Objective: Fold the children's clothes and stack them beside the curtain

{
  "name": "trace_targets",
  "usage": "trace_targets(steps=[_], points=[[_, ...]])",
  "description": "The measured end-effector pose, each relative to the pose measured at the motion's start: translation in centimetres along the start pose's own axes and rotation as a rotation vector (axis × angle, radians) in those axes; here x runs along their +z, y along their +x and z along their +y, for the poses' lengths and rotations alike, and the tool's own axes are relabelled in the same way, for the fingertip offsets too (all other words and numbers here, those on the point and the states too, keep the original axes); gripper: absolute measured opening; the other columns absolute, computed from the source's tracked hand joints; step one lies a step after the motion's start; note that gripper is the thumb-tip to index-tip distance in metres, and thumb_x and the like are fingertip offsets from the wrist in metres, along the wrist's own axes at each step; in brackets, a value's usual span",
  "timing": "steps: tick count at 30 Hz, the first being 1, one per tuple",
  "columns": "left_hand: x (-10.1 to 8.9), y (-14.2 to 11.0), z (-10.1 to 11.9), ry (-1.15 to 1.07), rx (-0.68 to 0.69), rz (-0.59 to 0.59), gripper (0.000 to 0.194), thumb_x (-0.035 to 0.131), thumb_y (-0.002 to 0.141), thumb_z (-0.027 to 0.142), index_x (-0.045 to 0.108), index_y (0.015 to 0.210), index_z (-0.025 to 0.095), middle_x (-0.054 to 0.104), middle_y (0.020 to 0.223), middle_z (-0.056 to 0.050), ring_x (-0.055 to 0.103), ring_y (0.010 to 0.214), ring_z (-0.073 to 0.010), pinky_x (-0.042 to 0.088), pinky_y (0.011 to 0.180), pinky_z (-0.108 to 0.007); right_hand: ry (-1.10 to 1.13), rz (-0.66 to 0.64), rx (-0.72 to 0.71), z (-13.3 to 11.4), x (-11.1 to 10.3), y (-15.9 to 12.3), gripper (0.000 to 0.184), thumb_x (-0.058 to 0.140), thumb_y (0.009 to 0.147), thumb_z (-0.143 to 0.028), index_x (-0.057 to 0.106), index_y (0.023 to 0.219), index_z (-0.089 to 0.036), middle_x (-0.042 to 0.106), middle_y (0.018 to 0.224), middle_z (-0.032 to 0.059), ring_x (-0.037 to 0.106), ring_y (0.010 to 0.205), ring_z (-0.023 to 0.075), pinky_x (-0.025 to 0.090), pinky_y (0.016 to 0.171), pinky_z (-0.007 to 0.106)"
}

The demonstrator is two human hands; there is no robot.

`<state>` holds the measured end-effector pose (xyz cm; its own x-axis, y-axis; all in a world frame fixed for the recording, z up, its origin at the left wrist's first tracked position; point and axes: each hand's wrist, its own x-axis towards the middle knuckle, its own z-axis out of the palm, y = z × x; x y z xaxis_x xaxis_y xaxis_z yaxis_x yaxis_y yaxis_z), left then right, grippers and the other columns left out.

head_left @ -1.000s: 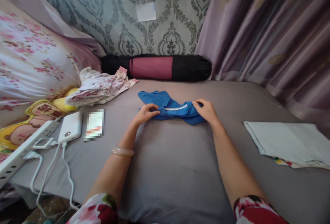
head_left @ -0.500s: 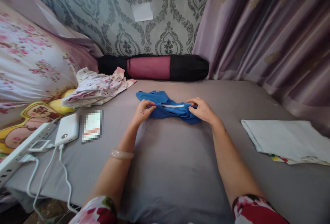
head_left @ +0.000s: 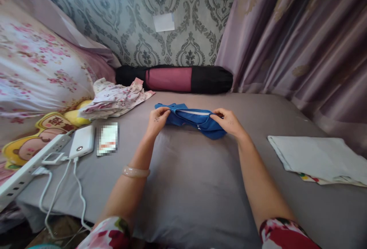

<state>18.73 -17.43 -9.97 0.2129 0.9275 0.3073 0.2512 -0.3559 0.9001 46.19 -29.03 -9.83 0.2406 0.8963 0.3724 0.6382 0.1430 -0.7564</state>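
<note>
Holds the blue garment (head_left: 213,128) on the grey sheet (head_left: 189,203), between middle and far edge, with its opening stretched wide, pinched at one end by the left hand (head_left: 159,119) and at the other by the right hand (head_left: 228,121). Shows beyond it the black-and-pink roll (head_left: 169,79) along the far edge, floral clothes (head_left: 114,98) near the far left corner, white power bank (head_left: 83,140) toward the left edge and folded white cloth (head_left: 315,155) toward the right.

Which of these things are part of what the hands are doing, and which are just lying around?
In use:
- left hand
- right hand
- blue garment

Lying about:
- floral clothes
- white power bank
- power strip
- pale folded cloth
- black-and-pink roll
</note>
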Motion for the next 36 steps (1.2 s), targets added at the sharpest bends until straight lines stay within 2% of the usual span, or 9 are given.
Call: trace_targets(steps=[5, 9, 16, 18, 22, 25, 26, 30, 36], points=[[-1.1, 0.2, 2.4, 0.06, 0.126, 0.111, 0.023, 0.053, 0.081, 0.033, 0.067, 0.086, 0.017, 0.064, 0.076, -0.002, 0.057, 0.073, -0.0157, 0.045, 0.068, -0.025, 0.083, -0.019, 0.034, -2.0, -0.7, 0.2, 0.029, 0.065, 0.077, -0.048, 0.066, 0.08, -0.019, 0.066, 0.073, 0.0015, 0.059, 0.067, 0.0161, 0.046, 0.065, 0.03], [-2.4, 0.4, 5.8, 0.204, 0.356, 0.242, 0.017, 0.05, 0.085, 0.026, 0.065, 0.085, 0.019, 0.062, 0.082, -0.002, 0.057, 0.081, -0.0161, 0.046, 0.079, -0.028, 0.173, -0.018, 0.003, -5.0, -2.4, 0.8, 0.034, 0.069, 0.073, -0.051, 0.067, 0.081, -0.018, 0.067, 0.073, 0.0015, 0.058, 0.065, 0.0146, 0.046, 0.061, 0.029], [-7.0, 1.6, 14.3, 0.445, 0.756, 0.264, 0.013, 0.053, 0.087, 0.023, 0.065, 0.086, 0.021, 0.055, 0.083, -0.001, 0.055, 0.088, -0.0167, 0.046, 0.088, -0.033, 0.155, -0.068, -0.157, -11.5, -9.1, 3.4, 0.036, 0.073, 0.071, -0.052, 0.069, 0.085, -0.019, 0.068, 0.076, 0.0016, 0.06, 0.068, 0.0152, 0.048, 0.061, 0.029], [-8.1, 2.0, 17.7, 0.465, 0.853, 0.286, 0.012, 0.055, 0.086, 0.023, 0.066, 0.086, 0.019, 0.052, 0.083, -0.001, 0.055, 0.09, -0.0163, 0.045, 0.091, -0.034, 0.083, 0.015, -0.238, -13.6, -11.0, 4.4, 0.033, 0.072, 0.074, -0.05, 0.068, 0.086, -0.019, 0.066, 0.076, 0.0011, 0.059, 0.068, 0.0151, 0.048, 0.061, 0.029], [-8.6, 3.9, 22.3, 0.43, 0.943, 0.434, 0.018, 0.051, 0.089, 0.019, 0.066, 0.095, 0.011, 0.048, 0.088, -0.002, 0.053, 0.1, -0.0171, 0.04, 0.094, -0.038, -0.097, 0.445, -0.384, -16.4, -11.8, 6.4, 0.024, 0.062, 0.086, -0.044, 0.062, 0.089, -0.019, 0.063, 0.078, 0.0008, 0.058, 0.069, 0.0149, 0.047, 0.063, 0.029], [-7.2, 6.3, 21.5, 0.514, 0.834, 0.043, 0.013, 0.056, 0.084, 0.019, 0.063, 0.075, 0.012, 0.049, 0.077, 0.0, 0.057, 0.091, -0.0178, 0.042, 0.092, -0.039, -0.314, 0.273, -0.444, -16.1, -10.6, 7.3, 0.022, 0.061, 0.087, -0.043, 0.059, 0.086, -0.021, 0.063, 0.08, 0.0027, 0.06, 0.076, 0.019, 0.048, 0.07, 0.033], [-6.6, 7.1, 20.6, 0.485, 0.816, 0.009, 0.013, 0.056, 0.084, 0.02, 0.062, 0.074, 0.014, 0.051, 0.078, 0.0, 0.057, 0.092, -0.0182, 0.042, 0.094, -0.039, -0.369, 0.238, -0.451, -15.7, -10.2, 7.5, 0.021, 0.06, 0.088, -0.042, 0.059, 0.087, -0.022, 0.063, 0.082, 0.0035, 0.06, 0.079, 0.0206, 0.047, 0.072, 0.034], [-4.9, 8.6, 17.0, 0.372, 0.815, 0.157, 0.007, 0.055, 0.084, 0.016, 0.061, 0.079, 0.018, 0.055, 0.083, -0.001, 0.054, 0.094, -0.018, 0.041, 0.096, -0.038, -0.483, 0.295, -0.442, -14.0, -10.0, 7.3, 0.016, 0.055, 0.091, -0.036, 0.057, 0.096, -0.021, 0.065, 0.089, 0.0059, 0.06, 0.085, 0.024, 0.046, 0.077, 0.037], [-4.4, 7.8, 15.8, 0.45, 0.671, 0.119, 0.01, 0.057, 0.083, 0.014, 0.066, 0.081, 0.017, 0.055, 0.08, -0.003, 0.054, 0.082, -0.0171, 0.045, 0.082, -0.033, -0.508, 0.197, -0.299, -12.6, -10.5, 6.9, 0.018, 0.056, 0.088, -0.029, 0.063, 0.102, -0.02, 0.069, 0.087, 0.0057, 0.063, 0.081, 0.0222, 0.047, 0.076, 0.035]])
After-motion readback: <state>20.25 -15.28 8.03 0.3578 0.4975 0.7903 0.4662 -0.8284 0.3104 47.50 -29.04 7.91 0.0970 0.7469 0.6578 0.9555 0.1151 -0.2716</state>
